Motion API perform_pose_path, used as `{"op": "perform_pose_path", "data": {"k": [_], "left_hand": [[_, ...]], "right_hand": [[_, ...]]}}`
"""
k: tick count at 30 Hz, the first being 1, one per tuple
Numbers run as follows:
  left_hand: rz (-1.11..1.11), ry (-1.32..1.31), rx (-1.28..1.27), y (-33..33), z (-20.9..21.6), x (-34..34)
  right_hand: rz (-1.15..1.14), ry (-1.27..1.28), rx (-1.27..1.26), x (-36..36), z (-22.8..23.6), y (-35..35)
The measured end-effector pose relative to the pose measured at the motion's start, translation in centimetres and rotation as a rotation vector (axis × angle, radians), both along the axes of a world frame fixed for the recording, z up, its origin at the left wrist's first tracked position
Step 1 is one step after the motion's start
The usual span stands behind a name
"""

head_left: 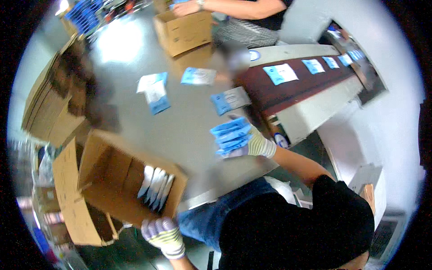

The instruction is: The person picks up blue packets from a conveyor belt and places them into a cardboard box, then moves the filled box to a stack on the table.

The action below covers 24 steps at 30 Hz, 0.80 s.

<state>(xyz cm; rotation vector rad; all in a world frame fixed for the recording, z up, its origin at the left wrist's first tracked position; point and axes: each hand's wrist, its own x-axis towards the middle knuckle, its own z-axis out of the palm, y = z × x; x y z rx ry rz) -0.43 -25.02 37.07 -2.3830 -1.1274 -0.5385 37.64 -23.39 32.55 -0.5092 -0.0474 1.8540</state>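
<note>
Resting or gripping, I cannot tell which, the gloved left hand (164, 236) has its fingers curled at the near edge of the open carton (108, 180). Inside this carton, toward its right end, a row of packets (157, 182) stands on edge. Somewhat farther and to the right, the gloved right hand (254, 141) is clasped around a bunch of blue packets (230, 135), over the near part of the table (189, 144). In my judgement, this bunch should be pressed evenly, because soft packets may easily fan apart, and their edges should be aligned before the fingers loosen; the left hand should steady the carton without bending its wall. Beyond the bunch, four loose packets (229, 100) lie on the table, and to the right more packets (281, 74) lie spaced along the dark red belt (252, 85). Farthest, a co-worker's hand (185, 7) is at another carton (189, 33).
</note>
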Motion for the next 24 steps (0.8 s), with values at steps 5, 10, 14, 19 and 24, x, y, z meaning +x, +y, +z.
{"op": "perform_pose_path", "data": {"k": [5,10,14,19,24], "left_hand": [[-0.152,-0.067,0.029,0.0,2.0,2.3],[-0.144,-0.021,0.019,-0.3,1.4,2.7],[-0.166,0.079,0.035,-0.9,1.6,4.4],[-0.109,0.190,-0.085,-3.7,-1.2,3.7],[-0.127,0.096,0.053,-4.4,-0.3,4.1]], "right_hand": [[0.006,-0.882,0.521,-1.6,-1.2,0.8],[-0.326,-1.853,1.426,-7.0,10.9,5.4],[-0.068,-2.305,1.522,-14.6,17.8,9.2],[0.759,-3.227,1.679,-23.0,5.5,12.0],[0.321,-2.513,1.760,-18.7,11.5,6.5]]}}
